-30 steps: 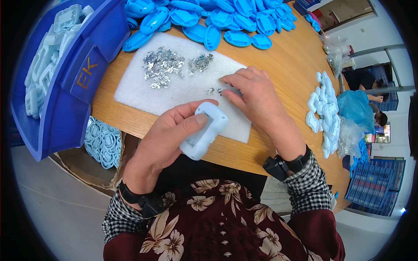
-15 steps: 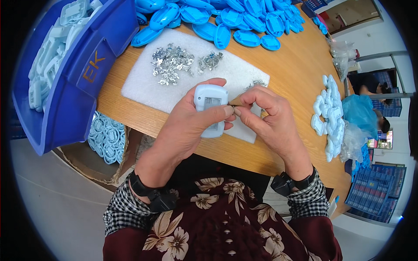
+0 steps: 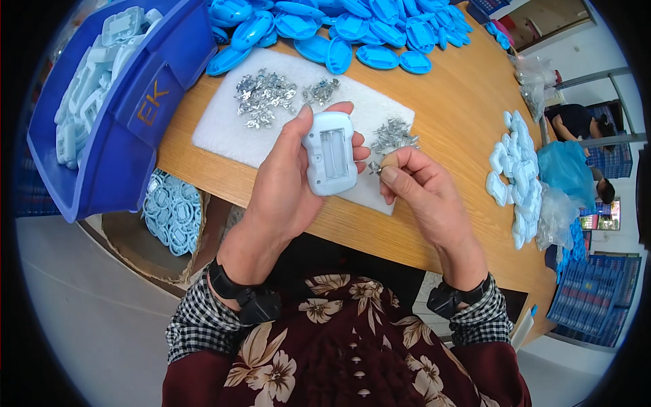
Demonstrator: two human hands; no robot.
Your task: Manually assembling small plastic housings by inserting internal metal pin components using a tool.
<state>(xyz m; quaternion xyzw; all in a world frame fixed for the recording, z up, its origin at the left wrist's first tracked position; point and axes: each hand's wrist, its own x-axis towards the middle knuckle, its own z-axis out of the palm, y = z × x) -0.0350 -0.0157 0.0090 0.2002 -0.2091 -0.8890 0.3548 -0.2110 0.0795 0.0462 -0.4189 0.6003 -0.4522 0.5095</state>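
Observation:
My left hand [image 3: 285, 183] holds a pale blue plastic housing [image 3: 329, 152] upright, its open battery bay facing me. My right hand [image 3: 420, 190] pinches a small metal contact clip [image 3: 373, 167] between thumb and forefinger, right beside the housing's lower right edge. Both hands hover over a white foam pad [image 3: 224, 129] on the wooden table [image 3: 461, 88]. Piles of metal clips [image 3: 261, 98] lie on the pad, and a smaller pile of clips [image 3: 393, 134] sits just behind my right hand.
A blue bin [image 3: 129, 102] of pale housings stands at the left. Bright blue oval covers [image 3: 339, 27] are heaped along the table's far side. Pale blue parts [image 3: 515, 176] and plastic bags [image 3: 563, 183] lie at the right. A box of parts [image 3: 173, 210] sits below the table.
My left hand has turned the housing so its battery bay faces me. My right hand came off the pad with a clip and now holds it beside the housing.

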